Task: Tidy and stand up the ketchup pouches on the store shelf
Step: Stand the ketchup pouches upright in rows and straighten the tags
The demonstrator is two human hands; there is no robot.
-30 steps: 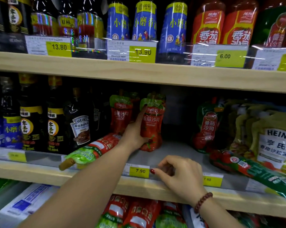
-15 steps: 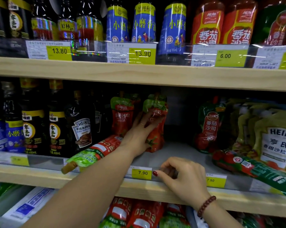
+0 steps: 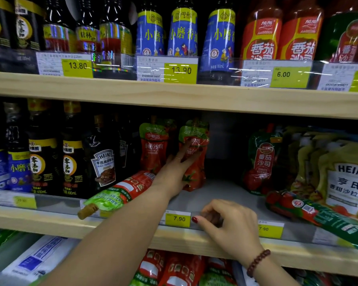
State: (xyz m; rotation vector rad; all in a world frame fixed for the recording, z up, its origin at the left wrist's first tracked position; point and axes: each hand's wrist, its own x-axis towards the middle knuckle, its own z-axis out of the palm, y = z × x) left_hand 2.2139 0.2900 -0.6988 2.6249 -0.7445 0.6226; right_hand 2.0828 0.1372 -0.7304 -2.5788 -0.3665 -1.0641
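While the left hand (image 3: 174,172) reaches deep into the shelf (image 3: 50,221), its fingers (image 3: 187,153) lie straight and slightly spread against the front of an upright pouch (image 3: 196,178), which stands at the back with its green top above the fingertips. Whether the thumb is behind the pouch cannot be told. Just left of that hand a second pouch (image 3: 153,149) stands upright, close beside the first. Under the left forearm a fallen pouch (image 3: 120,195) lies on its side, its cap past the shelf's front edge.

The right hand (image 3: 229,223) rests on that front edge with its fingers curled in and its thumb tip touching the strip beside the 7.90 tag (image 3: 178,218). A bead bracelet (image 3: 257,262) circles its wrist. Right of this hand a long pouch (image 3: 318,215) lies flat, and behind it a dark pouch (image 3: 260,162) stands leaning beside Heinz bags (image 3: 347,178).
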